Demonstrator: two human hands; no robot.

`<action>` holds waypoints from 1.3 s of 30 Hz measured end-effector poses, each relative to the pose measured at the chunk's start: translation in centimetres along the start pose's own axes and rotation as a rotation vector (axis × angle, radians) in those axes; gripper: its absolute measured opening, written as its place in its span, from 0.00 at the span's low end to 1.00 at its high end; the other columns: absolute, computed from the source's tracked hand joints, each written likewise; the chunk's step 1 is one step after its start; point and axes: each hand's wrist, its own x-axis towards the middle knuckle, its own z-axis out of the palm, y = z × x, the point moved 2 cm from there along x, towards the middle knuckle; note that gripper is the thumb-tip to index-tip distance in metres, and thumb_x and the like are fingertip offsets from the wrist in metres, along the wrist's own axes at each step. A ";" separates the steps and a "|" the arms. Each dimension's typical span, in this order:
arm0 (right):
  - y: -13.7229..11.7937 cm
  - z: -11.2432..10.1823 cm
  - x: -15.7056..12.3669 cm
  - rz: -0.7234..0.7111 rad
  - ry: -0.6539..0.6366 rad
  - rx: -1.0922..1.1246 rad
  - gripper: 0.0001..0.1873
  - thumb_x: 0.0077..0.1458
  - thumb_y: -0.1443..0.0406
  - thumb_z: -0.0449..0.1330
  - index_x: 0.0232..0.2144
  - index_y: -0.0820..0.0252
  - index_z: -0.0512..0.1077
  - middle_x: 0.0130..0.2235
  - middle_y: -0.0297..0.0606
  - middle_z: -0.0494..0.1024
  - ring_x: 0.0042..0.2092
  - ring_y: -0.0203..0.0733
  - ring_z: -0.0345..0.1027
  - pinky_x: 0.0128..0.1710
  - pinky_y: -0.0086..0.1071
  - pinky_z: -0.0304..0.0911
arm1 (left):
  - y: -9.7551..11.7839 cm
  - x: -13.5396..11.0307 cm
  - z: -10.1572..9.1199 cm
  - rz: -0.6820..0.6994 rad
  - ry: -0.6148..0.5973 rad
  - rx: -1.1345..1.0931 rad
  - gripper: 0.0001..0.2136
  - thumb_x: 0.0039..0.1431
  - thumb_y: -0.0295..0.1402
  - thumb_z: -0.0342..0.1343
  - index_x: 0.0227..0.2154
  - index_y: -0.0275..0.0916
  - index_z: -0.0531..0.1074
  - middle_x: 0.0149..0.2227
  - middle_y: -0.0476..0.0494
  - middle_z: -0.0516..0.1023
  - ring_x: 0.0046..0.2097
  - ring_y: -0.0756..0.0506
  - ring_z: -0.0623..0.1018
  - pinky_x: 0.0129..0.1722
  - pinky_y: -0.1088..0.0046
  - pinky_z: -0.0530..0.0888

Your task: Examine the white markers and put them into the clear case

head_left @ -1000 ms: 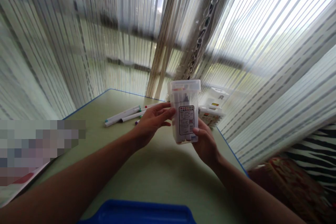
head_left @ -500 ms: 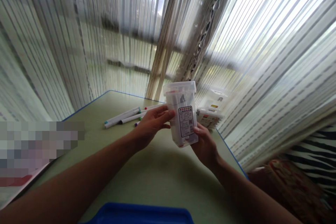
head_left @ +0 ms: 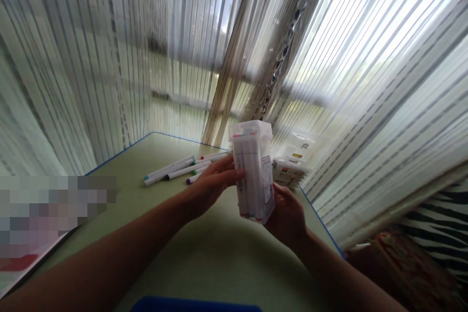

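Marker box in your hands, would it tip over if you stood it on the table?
Probably easily: the marker box looks tall and narrow. Packed with markers, it likely feels heavy for its size. Its smooth clear plastic may be slippery.

Label (head_left: 267, 181) on marker box (head_left: 250, 156): illegibly small

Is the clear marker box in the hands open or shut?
Shut: the lid sits on the clear marker box, markers inside, held between left hand and right hand.

Green table (head_left: 204, 248) with blue edge, loose markers (head_left: 175, 169), white boxes (head_left: 290, 168) at far corner
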 end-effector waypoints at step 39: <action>1.0 -0.7 -0.3 -0.316 -0.175 -0.606 0.30 0.52 0.60 0.68 0.57 0.57 0.68 0.55 0.48 0.74 0.57 0.56 0.69 0.58 0.50 0.63 | -0.5 0.1 -0.8 -0.020 0.155 0.375 0.23 0.42 0.36 0.74 0.42 0.37 0.77 0.37 0.43 0.80 0.38 0.43 0.78 0.42 0.64 0.74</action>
